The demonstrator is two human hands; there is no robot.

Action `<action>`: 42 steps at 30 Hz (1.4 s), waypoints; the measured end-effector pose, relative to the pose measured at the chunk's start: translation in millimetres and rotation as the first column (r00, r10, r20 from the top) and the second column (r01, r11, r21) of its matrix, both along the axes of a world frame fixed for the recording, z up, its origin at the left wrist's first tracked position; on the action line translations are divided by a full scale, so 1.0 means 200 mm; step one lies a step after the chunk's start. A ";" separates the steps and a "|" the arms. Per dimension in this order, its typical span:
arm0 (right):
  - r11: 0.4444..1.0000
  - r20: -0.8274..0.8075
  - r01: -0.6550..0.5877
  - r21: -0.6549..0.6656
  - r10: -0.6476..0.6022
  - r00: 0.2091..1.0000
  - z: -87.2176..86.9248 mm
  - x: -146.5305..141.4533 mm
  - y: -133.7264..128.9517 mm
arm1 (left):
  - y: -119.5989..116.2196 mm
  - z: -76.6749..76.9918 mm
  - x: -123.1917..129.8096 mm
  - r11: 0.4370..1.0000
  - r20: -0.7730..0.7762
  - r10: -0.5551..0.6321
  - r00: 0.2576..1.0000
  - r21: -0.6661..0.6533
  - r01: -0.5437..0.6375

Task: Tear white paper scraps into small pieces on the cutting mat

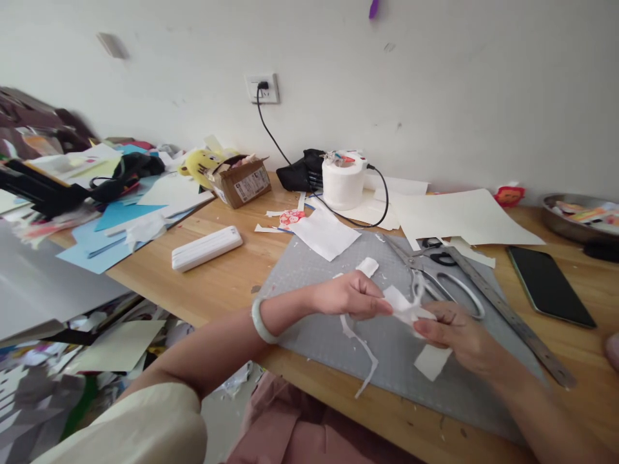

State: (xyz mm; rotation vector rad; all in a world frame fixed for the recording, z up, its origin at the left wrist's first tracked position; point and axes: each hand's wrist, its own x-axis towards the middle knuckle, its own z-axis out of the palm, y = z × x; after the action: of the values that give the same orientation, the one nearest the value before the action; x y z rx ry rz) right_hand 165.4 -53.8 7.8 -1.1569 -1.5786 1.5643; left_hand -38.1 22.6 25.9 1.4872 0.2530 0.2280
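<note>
Above the grey cutting mat [319,341], a small white paper piece [402,304] is stretched between my two hands. My left hand [353,295], with a pale bangle on its wrist, pinches the paper's left end. The right end is pinched by my right hand [449,328], thumb on top. A thin torn paper strip [365,351] dangles or lies below my left hand. Small white scraps lie on the mat, one [432,362] below my right hand and another [367,266] beyond my left. Silver scissors [449,287] rest behind my right hand.
A metal ruler [507,316] and a dark phone [551,285] lie at the right. Behind the mat are a white paper sheet [326,232], a white roll [344,183] and a black cable. A white oblong case [207,248] and a cardboard box [244,182] stand left.
</note>
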 end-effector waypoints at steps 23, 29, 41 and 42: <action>0.541 0.062 0.703 0.462 -0.810 0.583 0.03 -0.04 0.04 | -0.06 -0.18 0.17 0.819 -0.212 0.567 0.796 0.040 -0.572; 0.784 0.159 0.568 0.250 -0.612 0.775 0.02 -0.14 -0.02 | -0.07 -0.17 0.16 0.750 -0.153 0.651 0.743 0.276 -0.601; 0.820 0.062 0.572 0.012 -0.571 0.818 -0.06 -0.18 -0.01 | -0.14 -0.14 0.16 0.758 -0.062 0.522 0.851 0.491 -0.430; 0.825 0.054 0.565 0.008 -0.564 0.824 -0.06 -0.18 -0.02 | -0.14 -0.14 0.16 0.773 -0.047 0.509 0.860 0.464 -0.432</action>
State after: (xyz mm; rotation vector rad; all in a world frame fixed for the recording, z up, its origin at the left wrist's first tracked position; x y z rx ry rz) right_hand 129.1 -56.9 -3.2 -1.5111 -1.1045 1.1454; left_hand -5.9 -4.5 -2.1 1.8790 0.7646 0.5986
